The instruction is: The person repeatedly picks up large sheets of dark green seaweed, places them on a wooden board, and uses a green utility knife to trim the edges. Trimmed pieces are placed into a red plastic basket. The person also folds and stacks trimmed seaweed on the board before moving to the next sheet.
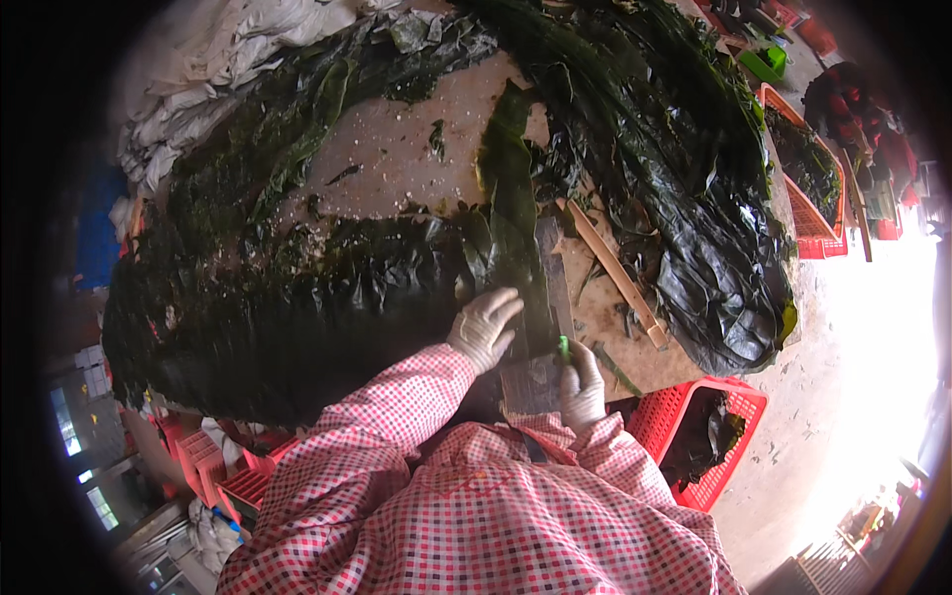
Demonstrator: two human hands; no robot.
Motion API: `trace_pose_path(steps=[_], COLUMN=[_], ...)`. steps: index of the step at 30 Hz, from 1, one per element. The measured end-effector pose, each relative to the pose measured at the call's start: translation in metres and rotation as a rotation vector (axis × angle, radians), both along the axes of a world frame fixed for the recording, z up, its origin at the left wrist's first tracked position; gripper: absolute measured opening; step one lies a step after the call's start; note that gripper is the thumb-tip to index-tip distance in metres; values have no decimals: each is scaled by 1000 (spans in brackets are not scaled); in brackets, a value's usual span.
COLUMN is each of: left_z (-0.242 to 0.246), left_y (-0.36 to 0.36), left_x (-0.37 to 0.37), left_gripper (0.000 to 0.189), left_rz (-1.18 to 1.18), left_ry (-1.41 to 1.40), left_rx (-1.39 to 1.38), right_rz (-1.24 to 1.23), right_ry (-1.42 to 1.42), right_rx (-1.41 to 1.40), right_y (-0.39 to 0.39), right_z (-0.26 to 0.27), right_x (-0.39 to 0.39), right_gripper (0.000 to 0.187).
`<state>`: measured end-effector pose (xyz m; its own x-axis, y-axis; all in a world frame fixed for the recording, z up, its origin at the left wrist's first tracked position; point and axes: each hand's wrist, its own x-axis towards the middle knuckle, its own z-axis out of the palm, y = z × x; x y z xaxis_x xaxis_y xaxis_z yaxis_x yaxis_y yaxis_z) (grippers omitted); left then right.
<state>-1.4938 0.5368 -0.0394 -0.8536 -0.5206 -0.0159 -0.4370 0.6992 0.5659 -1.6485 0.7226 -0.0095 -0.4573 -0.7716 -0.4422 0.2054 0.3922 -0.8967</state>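
Observation:
A long blade of dark green kelp [513, 201] runs across the table toward me, next to the straight edge of a board [529, 383]. My left hand [487, 327], in a pale glove, lies at the near part of this blade with its fingers spread. My right hand [582, 383], also gloved, grips a small tool with a bright green handle [564, 348] just right of the blade. The working end of that tool cannot be made out. Left of my left hand, a thick layer of kelp [297, 327] drapes over the table's near edge.
A wooden stick [617, 271] lies on the tabletop [587, 297] right of the board. Beyond it is a large kelp heap [692, 223]. A red plastic basket [666, 409] holding kelp stands below right; an orange crate [807, 212] is farther off. A person [855, 111] is at the far right.

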Motion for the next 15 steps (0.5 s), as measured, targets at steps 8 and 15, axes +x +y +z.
trace_pose_path(steps=[8,15], left_z=[-1,-2], left_y=[-11,-12], left_x=[-10,-10], left_gripper=[78,86], left_rz=[9,-30], left_ry=[-235,-284], left_rx=[-20,-16], right_rz=[218,208], right_ry=[431,337], right_rx=[154,157], right_y=[-16,-16], right_z=[6,6], right_x=[34,38], right_gripper=[60,62])
